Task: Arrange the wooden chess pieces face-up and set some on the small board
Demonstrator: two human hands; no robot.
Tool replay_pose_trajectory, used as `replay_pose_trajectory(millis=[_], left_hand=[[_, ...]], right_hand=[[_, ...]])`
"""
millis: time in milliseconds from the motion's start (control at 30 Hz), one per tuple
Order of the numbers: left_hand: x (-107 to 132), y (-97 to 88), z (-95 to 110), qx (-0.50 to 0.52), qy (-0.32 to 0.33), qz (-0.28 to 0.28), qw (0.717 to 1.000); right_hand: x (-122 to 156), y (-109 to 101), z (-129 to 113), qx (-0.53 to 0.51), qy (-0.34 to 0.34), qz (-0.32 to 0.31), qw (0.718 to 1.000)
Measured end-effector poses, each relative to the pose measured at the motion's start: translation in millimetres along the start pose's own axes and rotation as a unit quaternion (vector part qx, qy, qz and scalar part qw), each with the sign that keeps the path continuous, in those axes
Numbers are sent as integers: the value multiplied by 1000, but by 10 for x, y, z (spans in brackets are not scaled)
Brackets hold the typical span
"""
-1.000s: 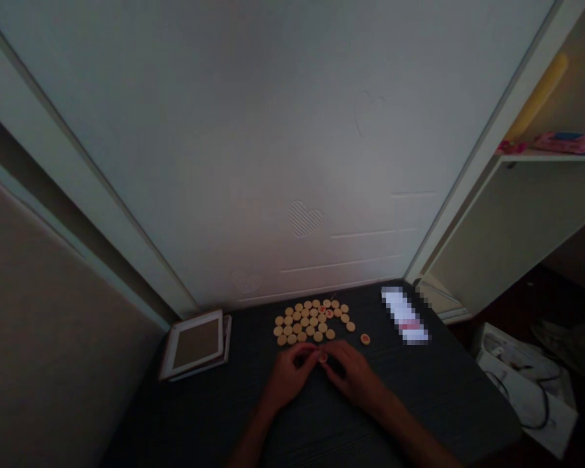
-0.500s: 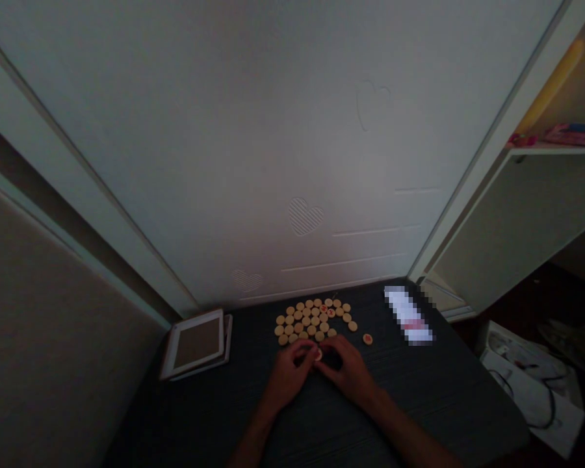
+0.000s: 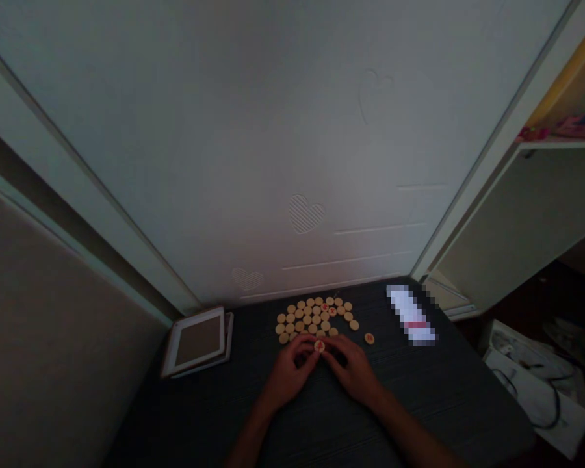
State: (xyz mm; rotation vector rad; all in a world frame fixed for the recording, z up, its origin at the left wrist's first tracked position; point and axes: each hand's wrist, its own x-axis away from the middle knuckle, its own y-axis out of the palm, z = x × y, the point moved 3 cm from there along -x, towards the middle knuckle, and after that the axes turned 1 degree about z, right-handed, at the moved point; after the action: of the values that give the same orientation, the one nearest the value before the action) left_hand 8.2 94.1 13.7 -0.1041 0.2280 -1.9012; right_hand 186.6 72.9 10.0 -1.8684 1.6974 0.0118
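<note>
Between the fingertips of my left hand and my right hand is a round wooden Chinese chess piece, its red-marked face turned up toward me. Both hands pinch it from opposite sides. Just beyond them lies a cluster of similar pale discs, most showing a plain side. Two in the cluster show red characters, among them one red-marked piece. Another red-marked disc lies apart, to the right of my right hand. My fingers cover part of the cluster's near row.
On the dark tabletop, framed items lie stacked at the left. A pixelated white object is at the right. The white panel with embossed hearts rises behind the table. A white bag stands on the floor at right.
The held piece has been turned so that its red character now faces me clearly. Both hands stay almost in place, and the view has shifted slightly.
</note>
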Motion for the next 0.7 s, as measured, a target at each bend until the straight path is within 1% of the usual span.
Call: replay_pose_trajectory(millis=[200,400,500,700], left_hand=[[-4,10,2,-10,-6,2,1000],[-10,16,29,-9,-17,-5,1000],[-6,11,39,-12,-24,-2,1000],[14,25,19,-20,-24,-24,999]], right_hand=[[-16,-27,-21,-20,19,-13,1000],[-27,-46,-54,-37,45,-2,998],[-36,-46,-45,-42,71,1,997],[-40,-42,24,-58,120,7,991]])
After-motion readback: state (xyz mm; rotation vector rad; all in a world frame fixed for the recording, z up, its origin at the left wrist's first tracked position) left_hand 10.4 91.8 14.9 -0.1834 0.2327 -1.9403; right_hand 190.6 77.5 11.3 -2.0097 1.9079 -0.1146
